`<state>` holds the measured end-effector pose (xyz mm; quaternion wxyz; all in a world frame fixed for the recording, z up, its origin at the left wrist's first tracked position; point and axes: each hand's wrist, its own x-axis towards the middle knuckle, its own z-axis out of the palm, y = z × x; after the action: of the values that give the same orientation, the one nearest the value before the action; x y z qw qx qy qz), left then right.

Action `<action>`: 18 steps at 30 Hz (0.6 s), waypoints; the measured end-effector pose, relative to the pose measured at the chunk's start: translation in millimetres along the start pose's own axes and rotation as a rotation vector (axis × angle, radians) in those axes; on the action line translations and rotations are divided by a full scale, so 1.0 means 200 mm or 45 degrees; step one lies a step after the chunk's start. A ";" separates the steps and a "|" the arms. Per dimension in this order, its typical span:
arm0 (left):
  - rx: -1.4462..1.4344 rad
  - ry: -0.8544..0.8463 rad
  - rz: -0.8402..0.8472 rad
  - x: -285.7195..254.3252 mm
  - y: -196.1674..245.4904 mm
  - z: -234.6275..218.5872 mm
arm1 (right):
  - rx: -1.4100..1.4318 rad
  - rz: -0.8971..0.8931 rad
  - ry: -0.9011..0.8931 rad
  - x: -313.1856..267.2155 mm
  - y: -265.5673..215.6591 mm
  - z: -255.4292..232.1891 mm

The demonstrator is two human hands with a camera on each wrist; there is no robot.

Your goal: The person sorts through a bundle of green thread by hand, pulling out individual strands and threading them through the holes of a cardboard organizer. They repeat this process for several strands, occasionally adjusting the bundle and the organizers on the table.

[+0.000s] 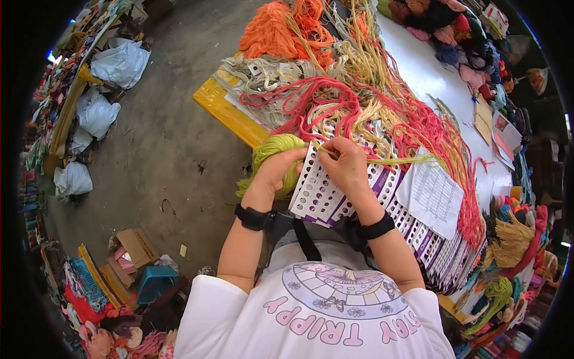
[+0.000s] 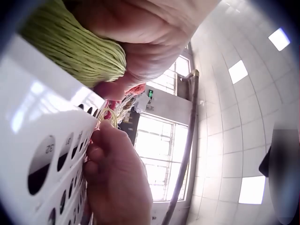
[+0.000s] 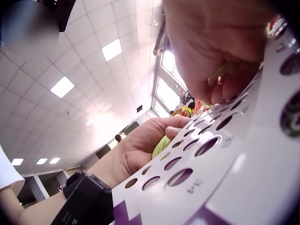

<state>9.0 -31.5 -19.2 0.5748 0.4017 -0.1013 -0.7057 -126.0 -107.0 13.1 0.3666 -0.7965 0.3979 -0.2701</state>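
My left hand (image 1: 280,167) grips the left edge of a white punched card (image 1: 314,190) with rows of round, numbered holes. Under and beside that palm bulges a lime-green yarn skein (image 1: 274,146), also seen against the palm as green yarn (image 2: 77,49) in the left wrist view. Near the card's top left corner, my right hand (image 1: 348,167) pinches a green yarn strand (image 1: 388,160) that trails off to the right. The right wrist view has the right fingers (image 3: 218,91) curled low over the holes, partly hiding the pinched yarn.
Overlapping punched cards (image 1: 442,254) run along the table toward the lower right, under a written paper sheet (image 1: 430,191). Pink yarn (image 1: 335,99), beige and orange yarn (image 1: 281,33) heap on the table's far part. Its yellow edge (image 1: 230,110) borders the floor. White bags (image 1: 119,63) stand left.
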 end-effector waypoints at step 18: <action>-0.497 -0.352 -0.011 -0.06 0.10 -0.12 | -0.092 -0.028 -0.098 0.01 -0.02 -0.03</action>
<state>39.6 -20.1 -17.9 0.6192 0.1830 -0.0389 -0.7626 -127.6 -108.2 19.8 0.3496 -0.8232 0.3844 -0.2287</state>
